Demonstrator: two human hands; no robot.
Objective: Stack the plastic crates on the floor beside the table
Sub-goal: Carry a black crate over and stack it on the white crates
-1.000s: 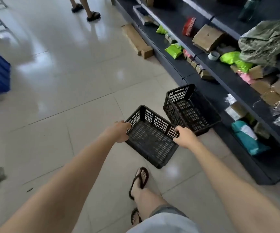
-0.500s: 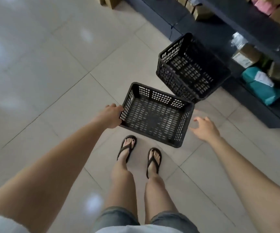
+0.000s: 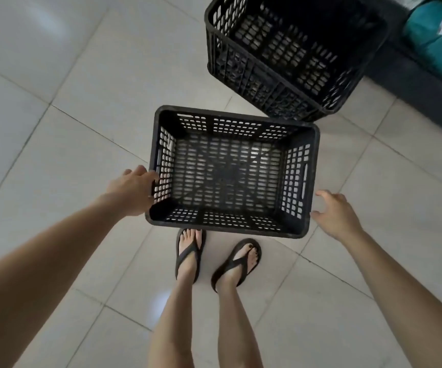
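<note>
A black perforated plastic crate (image 3: 296, 179) sits low in front of my feet, open side up and empty. My left hand (image 3: 134, 189) grips its left wall near the rim. My right hand (image 3: 335, 213) hovers just off the crate's right wall, fingers loosely curled, holding nothing. A second, matching black crate (image 3: 281, 49) stands on the floor behind and to the right, its near corner close to the first crate's far right corner. Whether the near crate rests on the tiles or hangs just above them I cannot tell.
My feet in black flip-flops (image 3: 190, 256) stand right behind the near crate. A dark shelf base (image 3: 413, 83) runs along the upper right, with a teal parcel (image 3: 432, 43) on it. Pale floor tiles (image 3: 55, 128) spread to the left.
My right hand has let go of the near crate and stays beside it. The crate has come down and turned square in front of my feet, my left hand still on it.
</note>
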